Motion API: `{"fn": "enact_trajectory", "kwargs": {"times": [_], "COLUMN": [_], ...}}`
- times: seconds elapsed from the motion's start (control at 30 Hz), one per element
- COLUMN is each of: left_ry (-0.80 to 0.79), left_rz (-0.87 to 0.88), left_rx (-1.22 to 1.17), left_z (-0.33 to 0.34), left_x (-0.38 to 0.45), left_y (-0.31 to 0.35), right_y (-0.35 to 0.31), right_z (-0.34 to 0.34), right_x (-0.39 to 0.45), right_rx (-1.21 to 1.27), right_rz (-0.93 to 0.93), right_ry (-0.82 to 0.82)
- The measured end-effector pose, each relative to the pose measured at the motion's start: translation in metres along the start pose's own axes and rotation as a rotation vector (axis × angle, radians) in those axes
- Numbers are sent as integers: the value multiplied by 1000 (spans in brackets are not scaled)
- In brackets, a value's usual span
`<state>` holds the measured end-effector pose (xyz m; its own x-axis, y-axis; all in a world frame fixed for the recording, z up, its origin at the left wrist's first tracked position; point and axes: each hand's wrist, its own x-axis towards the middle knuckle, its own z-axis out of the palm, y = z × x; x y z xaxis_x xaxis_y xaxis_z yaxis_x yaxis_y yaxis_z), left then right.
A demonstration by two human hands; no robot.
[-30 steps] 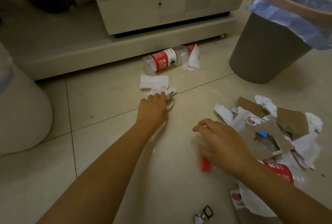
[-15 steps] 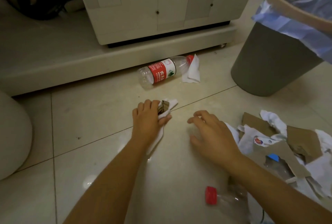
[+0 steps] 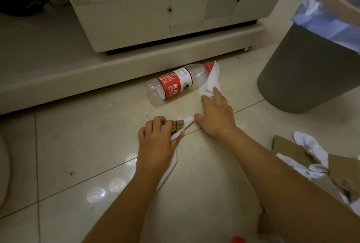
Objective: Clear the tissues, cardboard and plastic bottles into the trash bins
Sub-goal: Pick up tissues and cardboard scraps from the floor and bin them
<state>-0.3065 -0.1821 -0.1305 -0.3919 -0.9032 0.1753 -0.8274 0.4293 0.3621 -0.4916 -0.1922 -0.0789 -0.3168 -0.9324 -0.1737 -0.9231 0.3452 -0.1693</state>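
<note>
My left hand (image 3: 157, 141) grips a bundle of white tissues (image 3: 187, 123) with a scrap of cardboard (image 3: 178, 125), low on the floor tiles. My right hand (image 3: 215, 114) reaches forward with spread fingers, its fingertips touching a white tissue (image 3: 212, 81) that leans on the neck of a clear plastic bottle (image 3: 175, 84) with a red label and red cap. The bottle lies on its side against the cabinet plinth. A grey trash bin (image 3: 303, 63) with a blue liner stands at the right.
A pile of torn cardboard (image 3: 288, 149) and crumpled tissues (image 3: 313, 149) lies at the right edge. A white cabinet (image 3: 155, 8) on a raised plinth blocks the far side. A red bottle cap (image 3: 238, 239) shows at the bottom edge. A pale rounded object sits at far left.
My right hand has moved forward from the floor beside the pile to the tissue by the bottle. The left hand still holds its bundle. The camera has moved closer to the cabinet.
</note>
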Motion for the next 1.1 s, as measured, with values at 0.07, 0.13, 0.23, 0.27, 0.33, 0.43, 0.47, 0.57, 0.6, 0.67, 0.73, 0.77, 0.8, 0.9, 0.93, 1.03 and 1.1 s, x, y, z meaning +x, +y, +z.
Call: {"fn": "enact_trajectory", "kwargs": {"times": [0.07,0.13,0.23,0.27,0.33,0.43,0.47,0.57,0.6,0.67,0.73,0.77,0.8,0.9,0.93,1.03,1.1], "left_ry": [-7,-4,6,8,16,32,32,29,25,13,27,35,37,48,62,50,13], "left_rz": [-8,-9,-6,-2,6,8,6,15,18,18,19,18,18,12,17,45,36], "left_rx": [9,24,20,17,28,24,18,21,28,29,32,37,44,86,111,196,268], "left_z": [0,0,0,0,-1,0,0,-3,-3,-4,-5,-6,-6,-8,-9,-11,-13], "left_x": [0,1,1,1,1,-1,-2,1,2,2,1,1,1,0,0,-2,-4], "left_y": [0,0,1,1,0,-1,-1,0,0,0,0,1,2,5,6,10,14], "right_y": [0,0,5,7,9,13,13,12,11,11,12,12,12,15,17,28,38], "right_z": [-2,-5,-7,-6,-6,-3,-3,-4,-3,-4,-7,-9,-10,-7,-5,0,0], "right_x": [9,17,23,22,17,12,13,20,21,17,6,-2,-11,-47,-61,-103,-127], "right_rx": [-6,2,-14,-26,-33,-21,-10,48,64,42,-6,-27,-41,-5,17,46,58], "right_rz": [38,66,68,63,55,34,36,66,70,60,32,15,-5,-50,-55,-64,-52], "right_ry": [-10,-31,-98,-120,-130,-95,-81,-90,-98,-109,-92,-82,-74,-55,-46,-3,-15]}}
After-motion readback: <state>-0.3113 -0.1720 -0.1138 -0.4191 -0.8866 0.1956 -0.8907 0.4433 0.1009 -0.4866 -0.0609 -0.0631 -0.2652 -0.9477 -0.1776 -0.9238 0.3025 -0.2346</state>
